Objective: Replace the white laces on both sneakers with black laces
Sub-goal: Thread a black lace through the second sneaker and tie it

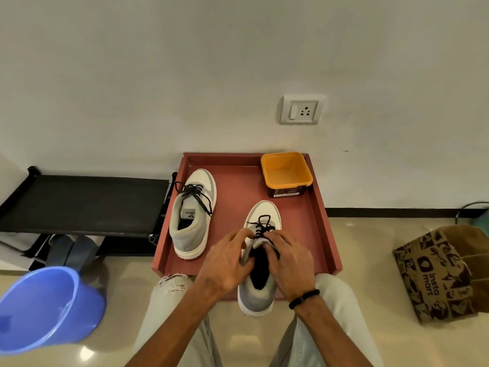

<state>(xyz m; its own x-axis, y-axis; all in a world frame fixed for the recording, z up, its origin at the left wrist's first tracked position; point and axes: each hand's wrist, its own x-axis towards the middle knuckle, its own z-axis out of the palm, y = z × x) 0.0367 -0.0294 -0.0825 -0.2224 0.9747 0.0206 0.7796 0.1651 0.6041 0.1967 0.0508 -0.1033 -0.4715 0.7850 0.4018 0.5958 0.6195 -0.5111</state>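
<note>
- Your left hand [225,263] and right hand [288,263] both curl round the near sneaker [258,292], fingers gripping its collar and tongue either side of the opening.
- That sneaker sits at the near edge of the red tray [238,205], heel hanging off toward you; its black lace [262,226] runs through the eyelets just ahead of your fingertips.
- The far sneaker [191,215] lies on the left of the tray, well apart from your hands, a second black lace [197,193] looped loosely over it.
- Count: two sneakers, two black laces.
- Containers: the tray holds both sneakers plus one orange tub [285,172] in its far right corner; you see only the tub's bare inside.
- One blue bucket [50,308] on the floor at your left, contents not visible.
- One printed paper bag [436,274] on the floor at right, inside hidden.
- One black rack [84,202] left of the tray, one wall socket [301,109] above.
</note>
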